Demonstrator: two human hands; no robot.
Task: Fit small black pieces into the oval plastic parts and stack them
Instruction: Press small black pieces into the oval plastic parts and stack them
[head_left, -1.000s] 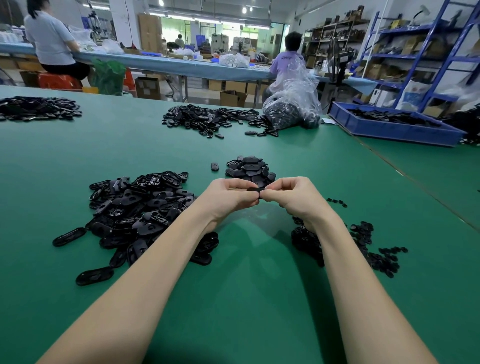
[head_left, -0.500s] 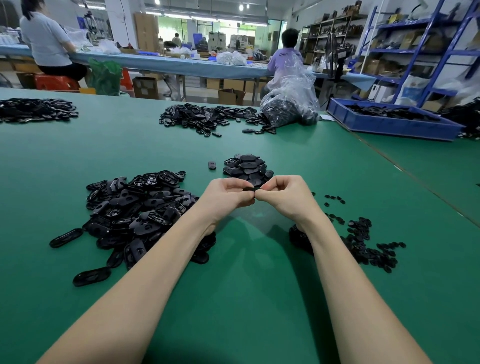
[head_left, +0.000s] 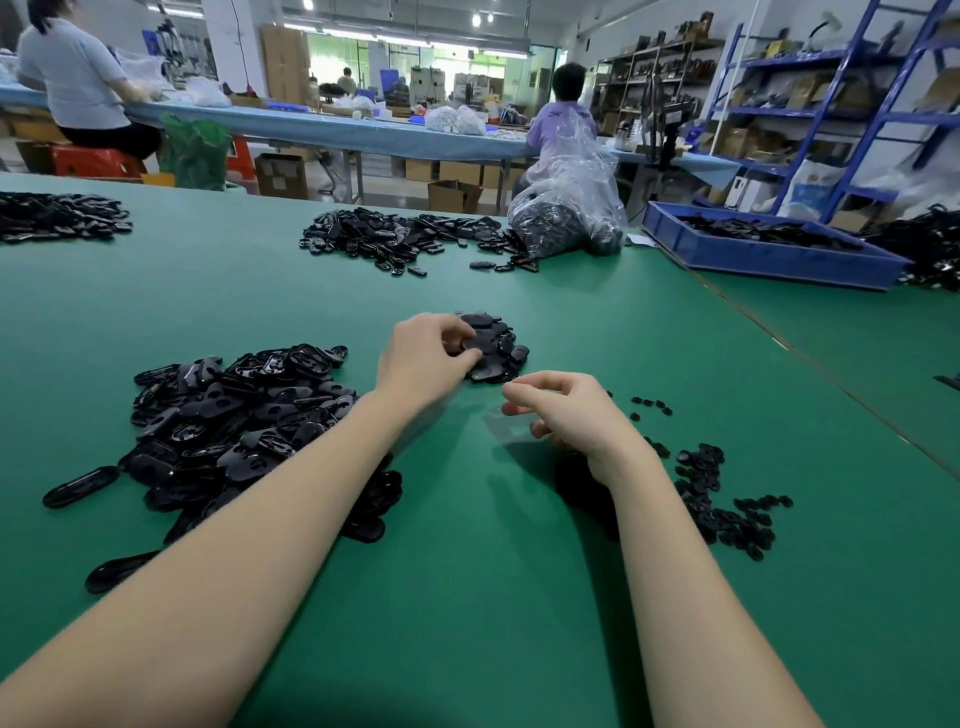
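Observation:
My left hand (head_left: 423, 358) reaches forward and pinches a black oval plastic part (head_left: 479, 343) at the near left edge of the small stack of oval parts (head_left: 498, 348). My right hand (head_left: 566, 413) hovers just above the green table, fingers loosely curled, nothing visible in it. A big heap of loose oval parts (head_left: 234, 421) lies left of my left forearm. A scatter of small black pieces (head_left: 722, 499) lies right of my right wrist.
The green table (head_left: 467, 597) spreads all around. At the back lie another pile of black parts (head_left: 395, 236), a clear plastic bag of parts (head_left: 569, 218) and a blue tray (head_left: 769, 249). A further pile (head_left: 57, 215) sits far left. Two people sit at the table behind.
My hands were together in front of me on one part. They have parted: the left went forward to the small stack with the oval part, the right drew back to the right.

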